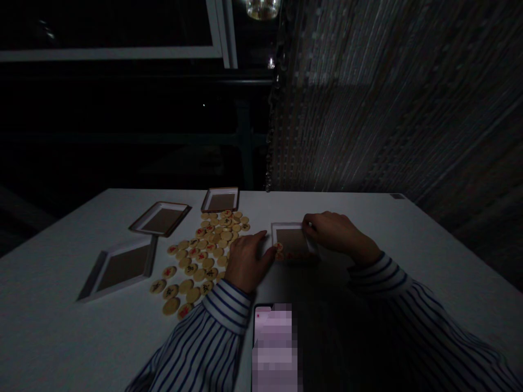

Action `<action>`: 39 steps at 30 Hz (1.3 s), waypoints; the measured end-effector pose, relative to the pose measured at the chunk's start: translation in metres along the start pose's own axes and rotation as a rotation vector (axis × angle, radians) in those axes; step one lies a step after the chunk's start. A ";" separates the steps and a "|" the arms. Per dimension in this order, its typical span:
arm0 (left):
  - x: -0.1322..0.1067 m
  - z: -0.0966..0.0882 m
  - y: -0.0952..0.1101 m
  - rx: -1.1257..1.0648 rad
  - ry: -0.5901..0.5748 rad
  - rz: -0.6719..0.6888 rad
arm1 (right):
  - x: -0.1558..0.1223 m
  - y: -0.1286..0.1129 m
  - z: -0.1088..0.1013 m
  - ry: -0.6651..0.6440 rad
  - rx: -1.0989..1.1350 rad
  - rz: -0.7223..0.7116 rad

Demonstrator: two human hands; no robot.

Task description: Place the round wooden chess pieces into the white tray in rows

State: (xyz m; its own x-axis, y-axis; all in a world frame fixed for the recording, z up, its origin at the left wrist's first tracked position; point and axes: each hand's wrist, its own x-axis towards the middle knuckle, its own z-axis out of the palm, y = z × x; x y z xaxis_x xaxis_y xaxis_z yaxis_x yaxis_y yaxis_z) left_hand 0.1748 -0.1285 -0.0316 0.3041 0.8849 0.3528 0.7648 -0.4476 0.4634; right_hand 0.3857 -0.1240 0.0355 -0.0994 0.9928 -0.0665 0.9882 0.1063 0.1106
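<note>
A small white-rimmed tray (283,226) lies on the table in front of me, with a few round wooden game pieces (279,247) at its near left corner. My left hand (246,260) rests by that corner, fingers curled, fingertips at those pieces. My right hand (333,231) grips the tray's right edge, fingers closed on the rim. A heap of round wooden game pieces (208,245) with red and black marks spreads to the left of my left hand.
Three more shallow trays lie on the white table (61,326): one near left (120,267), one further back (161,218), one behind the heap (221,200). A phone (273,343) lies near me. A beaded curtain (368,109) hangs behind.
</note>
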 end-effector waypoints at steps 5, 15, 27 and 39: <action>0.001 -0.004 -0.005 -0.062 0.049 -0.016 | -0.003 -0.002 -0.006 0.030 0.031 -0.016; 0.002 -0.019 -0.013 -0.362 0.085 -0.145 | -0.012 -0.001 -0.016 0.121 0.097 -0.076; -0.001 -0.059 -0.026 -0.359 0.179 -0.235 | -0.014 -0.007 -0.020 0.153 0.142 -0.089; -0.010 -0.061 -0.053 -0.250 0.300 -0.277 | -0.010 -0.014 -0.015 0.197 0.210 -0.167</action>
State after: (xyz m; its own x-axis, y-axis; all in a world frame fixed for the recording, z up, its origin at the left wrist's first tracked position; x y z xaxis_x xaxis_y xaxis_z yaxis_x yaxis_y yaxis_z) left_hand 0.0972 -0.1216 -0.0103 -0.0980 0.9154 0.3904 0.6224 -0.2498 0.7418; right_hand 0.3710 -0.1344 0.0499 -0.2622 0.9564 0.1289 0.9568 0.2750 -0.0940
